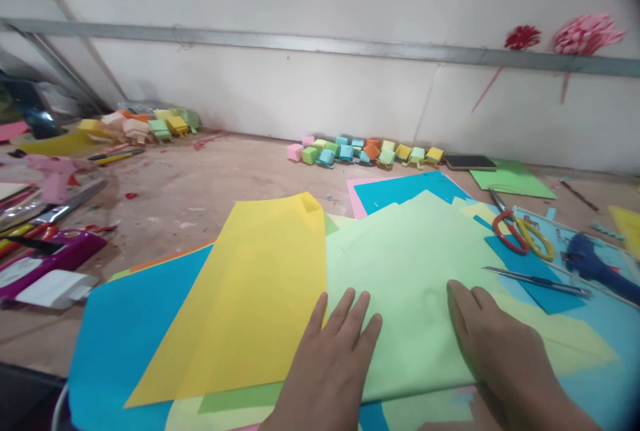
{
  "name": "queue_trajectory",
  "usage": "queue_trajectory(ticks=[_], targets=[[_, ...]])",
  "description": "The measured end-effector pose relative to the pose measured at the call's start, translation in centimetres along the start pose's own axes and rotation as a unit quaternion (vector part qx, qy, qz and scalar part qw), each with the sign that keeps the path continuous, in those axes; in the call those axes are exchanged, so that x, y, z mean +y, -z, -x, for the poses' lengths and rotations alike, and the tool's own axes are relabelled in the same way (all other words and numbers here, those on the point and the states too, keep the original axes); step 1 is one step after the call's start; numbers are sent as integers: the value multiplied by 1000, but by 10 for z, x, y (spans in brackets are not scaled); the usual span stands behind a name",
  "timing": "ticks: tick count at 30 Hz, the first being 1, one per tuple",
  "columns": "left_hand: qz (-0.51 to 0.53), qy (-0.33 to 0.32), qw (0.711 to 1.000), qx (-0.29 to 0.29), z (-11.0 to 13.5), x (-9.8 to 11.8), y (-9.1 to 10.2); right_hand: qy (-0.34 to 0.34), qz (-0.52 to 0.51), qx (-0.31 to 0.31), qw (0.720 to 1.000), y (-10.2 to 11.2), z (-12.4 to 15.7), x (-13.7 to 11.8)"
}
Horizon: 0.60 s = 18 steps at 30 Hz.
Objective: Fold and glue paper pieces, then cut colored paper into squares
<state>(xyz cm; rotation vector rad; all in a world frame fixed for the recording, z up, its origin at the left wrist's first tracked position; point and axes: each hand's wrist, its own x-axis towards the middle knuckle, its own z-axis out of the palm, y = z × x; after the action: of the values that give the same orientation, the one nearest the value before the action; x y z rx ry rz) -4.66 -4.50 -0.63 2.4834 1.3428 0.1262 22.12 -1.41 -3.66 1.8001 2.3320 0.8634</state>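
My left hand (333, 357) lies flat with its fingers spread, partly on a light green paper sheet (400, 251) and beside the edge of a yellow sheet (260, 271). At the right part of the light green sheet, my right hand (500, 334) is closed, its fingers curled and pressed against the paper. The sheet's near edge looks folded over. Beneath the yellow sheet is a blue sheet (125, 317), with more coloured paper under it. A slim craft knife (537, 281) and scissors with red and yellow handles (523, 237) lie to the right of the sheets.
A blue glue gun (600, 267) lies at the right. Small folded paper figures (345, 152) line the wall, with another group (150, 125) at the far left. A phone (470, 163) lies near the wall. A pink glue gun (55, 177) and purple device (65, 254) are at left.
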Motion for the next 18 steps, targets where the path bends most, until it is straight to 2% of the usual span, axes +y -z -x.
queue_trajectory(ticks=[2,4,8,12,15,18], targets=[[4,11,999,-43,-3,2,4,3,-2,-19,1000,3,-1,0],[-6,13,999,-52,-8,5,7,3,-6,-32,999,5,-2,1],[-53,37,998,-4,-23,16,8,6,-3,-22,1000,7,-3,2],[-95,59,994,18,-34,29,0,41,6,43,998,9,-6,5],[-134,61,987,60,-33,31,-9,82,-10,83,993,7,-9,5],[-152,47,982,104,-26,27,-18,89,-37,75,993,2,-11,4]])
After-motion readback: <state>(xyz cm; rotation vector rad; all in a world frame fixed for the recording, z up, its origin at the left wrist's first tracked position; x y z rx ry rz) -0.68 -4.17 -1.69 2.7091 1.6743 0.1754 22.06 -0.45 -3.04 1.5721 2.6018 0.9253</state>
